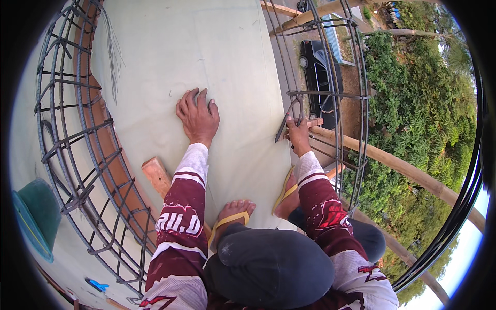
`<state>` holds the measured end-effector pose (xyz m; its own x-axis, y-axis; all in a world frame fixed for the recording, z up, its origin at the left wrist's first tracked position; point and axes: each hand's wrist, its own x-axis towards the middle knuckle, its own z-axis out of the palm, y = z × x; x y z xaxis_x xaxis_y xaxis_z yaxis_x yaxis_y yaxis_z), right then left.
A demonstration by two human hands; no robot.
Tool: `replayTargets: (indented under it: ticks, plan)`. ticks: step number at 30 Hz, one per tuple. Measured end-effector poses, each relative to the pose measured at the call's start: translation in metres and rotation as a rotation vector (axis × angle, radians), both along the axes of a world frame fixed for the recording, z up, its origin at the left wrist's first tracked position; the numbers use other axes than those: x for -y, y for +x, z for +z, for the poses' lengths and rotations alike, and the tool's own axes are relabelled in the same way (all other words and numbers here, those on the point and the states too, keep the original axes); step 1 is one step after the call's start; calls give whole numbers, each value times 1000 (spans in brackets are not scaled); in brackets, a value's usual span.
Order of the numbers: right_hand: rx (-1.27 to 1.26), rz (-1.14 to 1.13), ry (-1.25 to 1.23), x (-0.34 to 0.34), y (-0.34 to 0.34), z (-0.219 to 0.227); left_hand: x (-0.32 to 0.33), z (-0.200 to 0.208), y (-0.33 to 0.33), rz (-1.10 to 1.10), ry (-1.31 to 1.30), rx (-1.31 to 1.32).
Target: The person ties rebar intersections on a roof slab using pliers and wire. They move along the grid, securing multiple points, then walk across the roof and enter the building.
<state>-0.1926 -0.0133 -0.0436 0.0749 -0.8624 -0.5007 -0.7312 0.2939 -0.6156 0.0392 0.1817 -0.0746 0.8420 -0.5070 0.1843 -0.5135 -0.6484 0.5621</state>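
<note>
At the edge of the pale board, pincers are gripped in the right hand, left hand rested well apart; if fumbled, they could be dropped overside.

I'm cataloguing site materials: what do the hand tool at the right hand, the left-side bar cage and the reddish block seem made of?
Hand tool: probably steel, thin, dark and dull.
Bar cage: likely dark grey steel, with ribbed-looking bars.
Reddish block: possibly bare wood; its face looks matt and uneven.
</note>
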Motion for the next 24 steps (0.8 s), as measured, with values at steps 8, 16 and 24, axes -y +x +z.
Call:
replayTargets:
  ticks: [8, 16, 24]
  plan:
    - [-55, 1, 245, 26, 1, 32, 0, -2, -1, 4, 29, 23]
    - [-46, 36, 197, 31, 3, 21, 4, -1, -2, 0, 3, 16]
    - [-192, 140, 74, 26, 7, 13, 0, -3, 0, 8, 8, 24]
